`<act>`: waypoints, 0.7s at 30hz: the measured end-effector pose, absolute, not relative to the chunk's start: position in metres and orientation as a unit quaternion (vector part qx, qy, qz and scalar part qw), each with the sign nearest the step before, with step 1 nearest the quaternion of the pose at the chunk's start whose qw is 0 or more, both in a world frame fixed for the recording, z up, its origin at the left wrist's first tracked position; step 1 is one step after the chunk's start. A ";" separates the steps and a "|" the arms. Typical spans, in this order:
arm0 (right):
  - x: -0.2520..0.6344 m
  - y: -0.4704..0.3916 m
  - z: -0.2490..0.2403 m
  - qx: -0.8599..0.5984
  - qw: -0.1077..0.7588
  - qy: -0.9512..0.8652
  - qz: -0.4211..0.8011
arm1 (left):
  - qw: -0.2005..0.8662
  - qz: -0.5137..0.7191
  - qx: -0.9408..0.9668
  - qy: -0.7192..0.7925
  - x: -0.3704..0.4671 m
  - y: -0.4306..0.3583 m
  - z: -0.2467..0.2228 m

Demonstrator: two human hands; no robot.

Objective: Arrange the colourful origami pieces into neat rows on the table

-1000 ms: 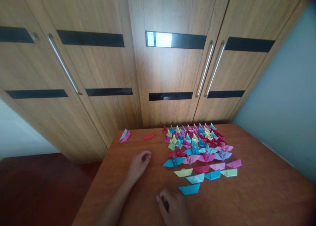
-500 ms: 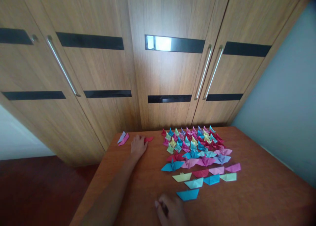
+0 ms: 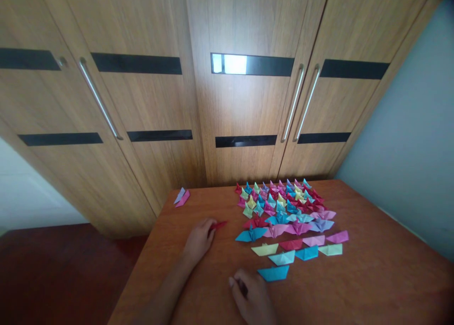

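Note:
My left hand [image 3: 200, 240] is closed on a red folded paper boat [image 3: 219, 225], which sticks out to the right of its fingertips just over the table. My right hand [image 3: 250, 294] rests near the front in a loose fist, and nothing shows in its curled fingers. Close beside its knuckles lies a blue paper boat [image 3: 273, 273]. Beyond that, a pale green boat [image 3: 282, 258], a yellow boat [image 3: 265, 250] and several others lie in short rows. Behind them stand tight rows of colourful origami birds, with a blue one [image 3: 251, 233] at the front left.
A pink folded paper [image 3: 183, 198] and a lilac one [image 3: 179, 194] lie together at the table's far left corner. The brown wooden table [image 3: 372, 277] backs onto a wooden wardrobe [image 3: 244, 102] with metal handles. A pale wall [image 3: 397, 150] runs along the right.
My left hand has drawn the red paper boat back from the table's far edge, toward me. My right hand stays curled by the blue boat. The view has shifted slightly.

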State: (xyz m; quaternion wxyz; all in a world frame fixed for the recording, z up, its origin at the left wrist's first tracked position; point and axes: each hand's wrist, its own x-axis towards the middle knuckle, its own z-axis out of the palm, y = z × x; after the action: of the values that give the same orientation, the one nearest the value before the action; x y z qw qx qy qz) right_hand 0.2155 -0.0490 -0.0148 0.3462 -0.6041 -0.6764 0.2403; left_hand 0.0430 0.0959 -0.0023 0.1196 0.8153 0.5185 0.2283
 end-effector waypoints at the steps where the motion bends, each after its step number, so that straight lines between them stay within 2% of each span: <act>1: 0.215 -0.049 -0.015 -0.604 0.351 -0.672 0.244 | 0.141 0.237 0.816 0.508 0.042 0.092 -0.001; 7: 0.217 -0.046 -0.018 -0.598 0.387 -0.644 0.277 | 0.335 0.333 0.746 0.470 0.045 0.080 0.010; 13: 0.227 -0.042 -0.019 -0.572 0.478 -0.552 0.374 | 0.519 0.334 0.675 0.404 0.068 0.057 0.017; 17: 0.232 -0.040 -0.024 -0.554 0.543 -0.470 0.421 | 0.591 0.299 0.657 0.360 0.086 0.037 0.019; 21: 0.236 -0.042 -0.023 -0.578 0.552 -0.469 0.376 | 0.626 0.254 0.661 0.328 0.094 0.027 0.021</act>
State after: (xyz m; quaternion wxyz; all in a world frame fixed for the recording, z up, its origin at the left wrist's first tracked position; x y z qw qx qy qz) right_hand 0.2363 -0.0422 -0.0233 0.5524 -0.5777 -0.4689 0.3758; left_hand 0.0941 0.0265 0.0209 0.6258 0.6608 0.3277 0.2538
